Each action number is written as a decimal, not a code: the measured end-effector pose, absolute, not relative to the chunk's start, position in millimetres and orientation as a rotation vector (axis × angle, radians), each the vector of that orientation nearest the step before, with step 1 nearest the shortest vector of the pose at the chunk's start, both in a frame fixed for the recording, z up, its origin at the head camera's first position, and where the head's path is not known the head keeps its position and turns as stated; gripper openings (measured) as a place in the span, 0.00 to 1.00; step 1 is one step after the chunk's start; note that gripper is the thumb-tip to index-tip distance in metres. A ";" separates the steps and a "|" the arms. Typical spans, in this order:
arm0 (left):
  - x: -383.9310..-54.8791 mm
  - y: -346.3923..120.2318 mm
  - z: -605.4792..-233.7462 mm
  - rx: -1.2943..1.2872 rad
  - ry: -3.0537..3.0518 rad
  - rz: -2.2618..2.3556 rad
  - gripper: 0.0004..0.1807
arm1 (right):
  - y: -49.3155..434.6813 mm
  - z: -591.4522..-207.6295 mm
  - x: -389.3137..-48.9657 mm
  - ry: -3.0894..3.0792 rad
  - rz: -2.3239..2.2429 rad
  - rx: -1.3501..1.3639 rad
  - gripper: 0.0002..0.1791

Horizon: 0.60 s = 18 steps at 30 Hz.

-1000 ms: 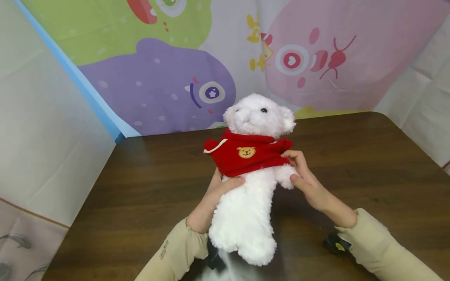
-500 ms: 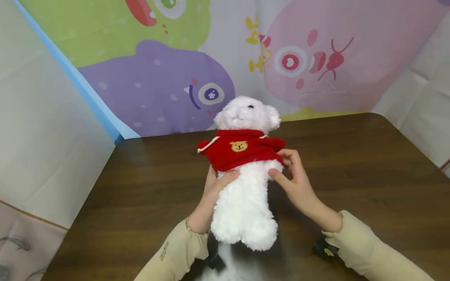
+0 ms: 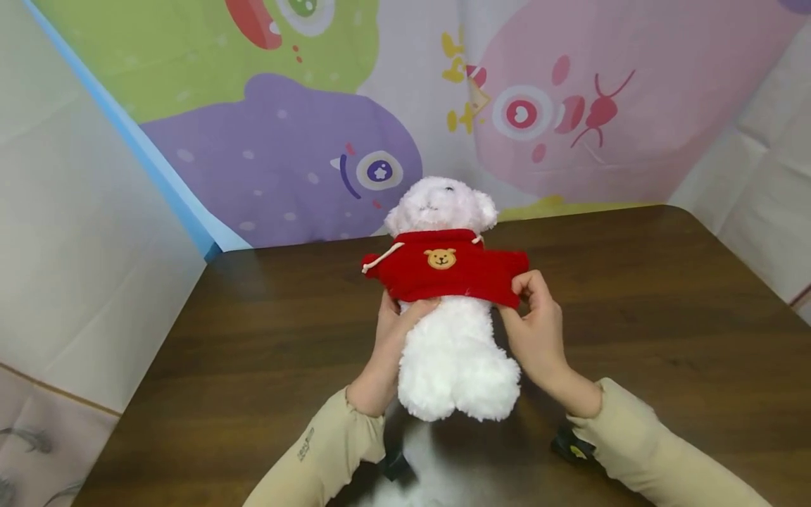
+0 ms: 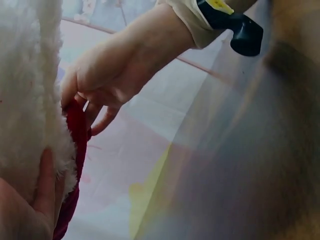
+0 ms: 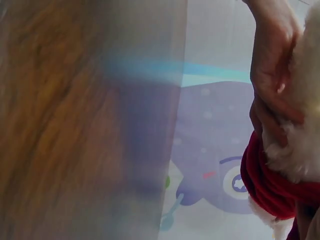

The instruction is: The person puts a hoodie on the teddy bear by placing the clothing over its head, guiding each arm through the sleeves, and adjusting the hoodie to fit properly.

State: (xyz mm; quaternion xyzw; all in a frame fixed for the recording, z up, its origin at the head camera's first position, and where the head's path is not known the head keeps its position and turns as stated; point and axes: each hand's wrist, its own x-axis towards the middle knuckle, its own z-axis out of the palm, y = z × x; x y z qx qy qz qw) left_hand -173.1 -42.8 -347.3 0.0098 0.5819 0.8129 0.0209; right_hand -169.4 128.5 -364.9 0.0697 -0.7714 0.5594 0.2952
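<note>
A white plush bear [image 3: 453, 352] is held up over the table in the head view, its head tipped back. It wears a red hoodie [image 3: 415, 282] with a bear-face patch and white drawstrings, bunched at chest height. My left hand [image 3: 389, 345] grips the bear's waist just under the hem, thumb across the front and fingers behind. At the hoodie's lower right corner, my right hand [image 3: 537, 331] pinches the hem below the sleeve. In the left wrist view, the right hand [image 4: 115, 70] has its fingers at the red cloth. The bear's arm on that side is hidden.
The dark wooden table [image 3: 266, 352] spreads beneath the bear. Behind it hangs a cartoon-print cloth [image 3: 304, 155], with pale sheeting [image 3: 82, 211] at the sides. A black wrist device [image 3: 573, 447] sits under the right sleeve cuff.
The bear has tilted back and its legs have risen. My right hand has gone from the bear's bare arm to the hoodie's hem, and that arm is now covered.
</note>
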 end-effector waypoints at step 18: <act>-175.7 -47.1 -350.2 0.113 1.792 2.476 0.34 | 110.8 -353.4 -175.1 -1.999 2.095 0.015 0.17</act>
